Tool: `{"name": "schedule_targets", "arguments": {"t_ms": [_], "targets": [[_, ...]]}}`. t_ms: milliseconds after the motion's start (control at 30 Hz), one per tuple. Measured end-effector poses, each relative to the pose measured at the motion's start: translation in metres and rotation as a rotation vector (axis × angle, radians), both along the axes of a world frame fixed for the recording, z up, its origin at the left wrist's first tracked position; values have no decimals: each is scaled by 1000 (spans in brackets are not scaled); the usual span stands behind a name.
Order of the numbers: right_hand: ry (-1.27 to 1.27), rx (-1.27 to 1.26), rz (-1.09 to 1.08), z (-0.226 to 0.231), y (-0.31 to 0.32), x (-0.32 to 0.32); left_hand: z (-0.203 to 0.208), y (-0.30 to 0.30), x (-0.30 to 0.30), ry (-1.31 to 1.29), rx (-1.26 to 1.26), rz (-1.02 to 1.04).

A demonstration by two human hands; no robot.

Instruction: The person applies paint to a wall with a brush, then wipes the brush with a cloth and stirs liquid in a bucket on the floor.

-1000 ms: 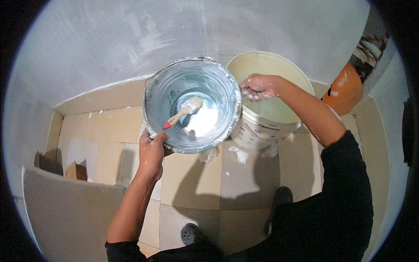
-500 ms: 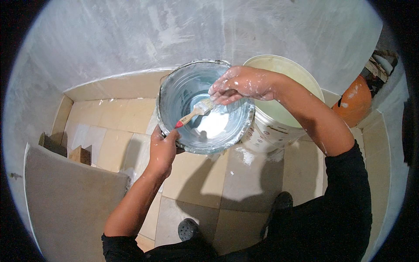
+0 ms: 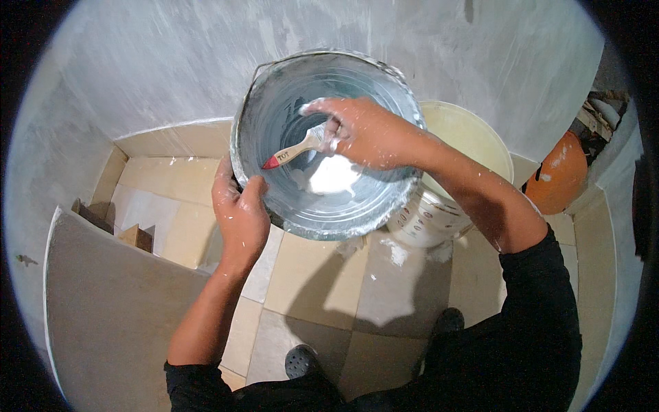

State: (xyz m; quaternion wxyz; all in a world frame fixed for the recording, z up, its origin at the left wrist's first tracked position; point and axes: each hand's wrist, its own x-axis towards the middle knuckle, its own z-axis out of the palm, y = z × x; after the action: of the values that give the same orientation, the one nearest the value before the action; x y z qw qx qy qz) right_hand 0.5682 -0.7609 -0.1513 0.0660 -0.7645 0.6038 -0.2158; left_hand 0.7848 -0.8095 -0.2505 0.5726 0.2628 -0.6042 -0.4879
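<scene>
My left hand point(image 3: 240, 216) is closed on the left rim of a grey-blue bucket point(image 3: 329, 226), its thumb inside the edge and its other fingers mostly hidden beneath. The bucket is tilted toward me, with a pool of white liquid point(image 3: 331, 177) at the bottom. Inside it lies a paintbrush point(image 3: 295, 151) with a wooden handle, a red tip and whitish bristles; the tip is near my left thumb. Over the bucket, my right hand point(image 3: 371, 130), speckled white, has one digit stretched out and the others bent beside the bristles. Whether they touch the bristles I cannot tell.
A larger white bucket point(image 3: 425, 223) stands on the tiled floor point(image 3: 322, 275) behind and right. Farther right is an orange object point(image 3: 557, 172). The grey wall point(image 3: 192, 75) rises ahead; a low partition point(image 3: 123, 309) is at left. A wooden block point(image 3: 135, 237) sits behind it.
The grey-blue bucket has come up closer, carried by my left hand, with the brush inside. My right hand has moved farther over the bucket, its fingers now more bent except one.
</scene>
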Motion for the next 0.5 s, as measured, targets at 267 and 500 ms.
{"name": "schedule_targets", "arguments": {"t_ms": [267, 500], "targets": [[296, 183, 159, 27, 20, 40, 43, 18, 2, 64, -60, -15], [408, 209, 23, 30, 49, 18, 56, 39, -14, 128, -35, -118]]}}
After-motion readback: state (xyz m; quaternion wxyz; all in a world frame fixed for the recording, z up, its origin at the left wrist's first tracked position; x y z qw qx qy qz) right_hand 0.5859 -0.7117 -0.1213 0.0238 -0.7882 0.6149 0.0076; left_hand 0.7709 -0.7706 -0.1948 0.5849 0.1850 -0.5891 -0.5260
